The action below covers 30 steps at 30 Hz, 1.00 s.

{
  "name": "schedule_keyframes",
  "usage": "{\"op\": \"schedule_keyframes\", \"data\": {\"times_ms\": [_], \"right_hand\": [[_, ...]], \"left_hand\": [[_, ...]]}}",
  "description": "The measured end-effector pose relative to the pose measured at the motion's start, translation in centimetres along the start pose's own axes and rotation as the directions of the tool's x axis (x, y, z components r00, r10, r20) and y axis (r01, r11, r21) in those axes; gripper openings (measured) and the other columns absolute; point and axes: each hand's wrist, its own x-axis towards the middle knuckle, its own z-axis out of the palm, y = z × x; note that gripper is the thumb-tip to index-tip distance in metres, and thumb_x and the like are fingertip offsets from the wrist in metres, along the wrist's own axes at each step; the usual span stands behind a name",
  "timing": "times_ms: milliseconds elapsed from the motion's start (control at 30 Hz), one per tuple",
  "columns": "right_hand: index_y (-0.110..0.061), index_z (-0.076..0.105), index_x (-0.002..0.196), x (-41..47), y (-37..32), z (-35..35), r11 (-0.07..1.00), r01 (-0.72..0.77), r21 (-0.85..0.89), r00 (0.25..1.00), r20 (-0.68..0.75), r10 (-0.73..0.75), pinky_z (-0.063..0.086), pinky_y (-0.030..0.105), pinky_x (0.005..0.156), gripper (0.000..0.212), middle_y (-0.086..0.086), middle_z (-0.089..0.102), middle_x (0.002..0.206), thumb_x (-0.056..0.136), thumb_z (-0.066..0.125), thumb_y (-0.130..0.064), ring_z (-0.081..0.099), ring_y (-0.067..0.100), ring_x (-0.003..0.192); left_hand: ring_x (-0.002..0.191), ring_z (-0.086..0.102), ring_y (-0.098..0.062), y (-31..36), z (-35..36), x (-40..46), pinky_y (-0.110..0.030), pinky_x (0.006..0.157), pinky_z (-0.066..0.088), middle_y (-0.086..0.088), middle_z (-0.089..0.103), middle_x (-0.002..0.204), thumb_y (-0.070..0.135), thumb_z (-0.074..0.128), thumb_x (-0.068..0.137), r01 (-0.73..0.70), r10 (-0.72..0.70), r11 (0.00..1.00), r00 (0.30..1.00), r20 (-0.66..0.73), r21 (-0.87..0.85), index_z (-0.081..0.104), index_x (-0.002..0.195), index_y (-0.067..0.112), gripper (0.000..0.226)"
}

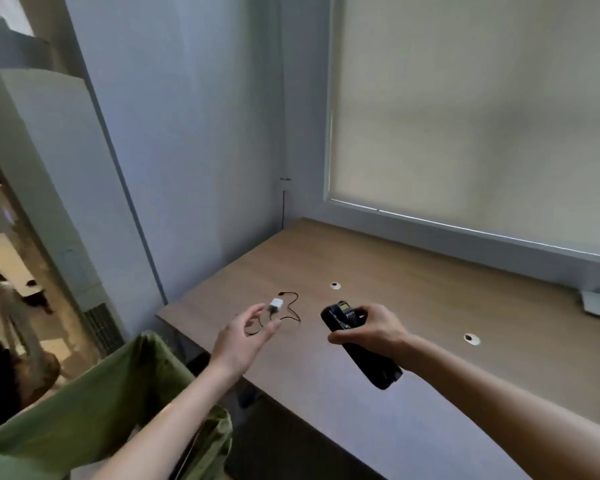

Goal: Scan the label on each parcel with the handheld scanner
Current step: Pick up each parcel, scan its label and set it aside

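Head view: right hand (369, 329) wrapped around long black plastic handheld scanner (359, 344), fingers curled over upper body, thumb near keypad end. Scanner held above wooden brown desk top (430, 323), tilted, head end pointing away and left, tail end toward body. Grip looks like a carry/ready hold, probably chosen so thumb can reach the trigger key (judgement, key itself too blurred to confirm).

Left hand (243, 336) hanging over near-left desk corner, fingers loosely spread and relaxed, holding nothing. Positioned just short of small white plug adapter (276, 303) with thin black cable (291, 310) looped on desk; not touching as far as can be told (motion blur at fingertips). Likely reaching to clear it or just passing over, cannot tell which.

Hands well apart, each doing own job.

No parcels visible anywhere on desk. Green fabric bag (101, 403) open at lower left beside desk edge, plausibly parcel source, contents not visible. Two round white cable grommets (335, 285) set in desk surface. Beige roller blind (482, 116) drawn down behind desk, grey wall to left.

Task status, judged: scanner in hand, nothing yet presented to scan. Next step would need free left hand to fetch a parcel and turn label up toward scanner head. Risk: loose cable snagging on anything dragged across that corner.
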Motion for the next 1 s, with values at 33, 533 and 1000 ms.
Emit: {"op": "schedule_keyframes", "data": {"times_ms": [33,533,1000], "right_hand": [[-0.023,0.075,0.086,-1.6,1.3,-2.0,1.000,-0.024,-0.001,0.999,-0.032,0.024,0.052,0.020,0.060,0.039,-0.006,0.074,0.075,0.062,0.093,-0.048,0.071,0.011,0.070],[-0.021,0.076,0.091,-33.8,30.2,-35.0,0.883,-0.416,0.217,0.697,-0.547,0.464,0.060,0.028,0.072,0.052,-0.003,0.077,0.086,0.056,0.094,-0.056,0.073,0.015,0.080],[-0.020,0.074,0.096,-62.5,51.8,-47.2,0.611,-0.578,0.540,0.171,-0.652,0.738,0.062,0.039,0.086,0.055,0.004,0.076,0.094,0.056,0.095,-0.052,0.072,0.023,0.089]], "left_hand": [[0.115,0.055,-0.007,1.9,1.6,-0.1,-0.028,0.094,0.044,0.018,0.058,0.123,0.067,0.067,0.081,-0.020,0.020,1.000,1.000,0.024,-0.008,0.059,0.132,0.037,0.060],[0.101,0.066,-0.019,36.1,39.2,-13.8,-0.026,0.086,0.049,-0.008,0.071,0.111,0.043,0.071,0.090,-0.340,0.383,0.923,0.777,0.499,-0.180,0.066,0.126,0.012,0.048],[0.106,0.064,-0.017,52.6,68.8,-36.0,-0.027,0.085,0.051,-0.002,0.067,0.121,0.053,0.068,0.088,-0.438,0.482,0.840,0.334,0.810,-0.320,0.060,0.136,0.017,0.060]]}}
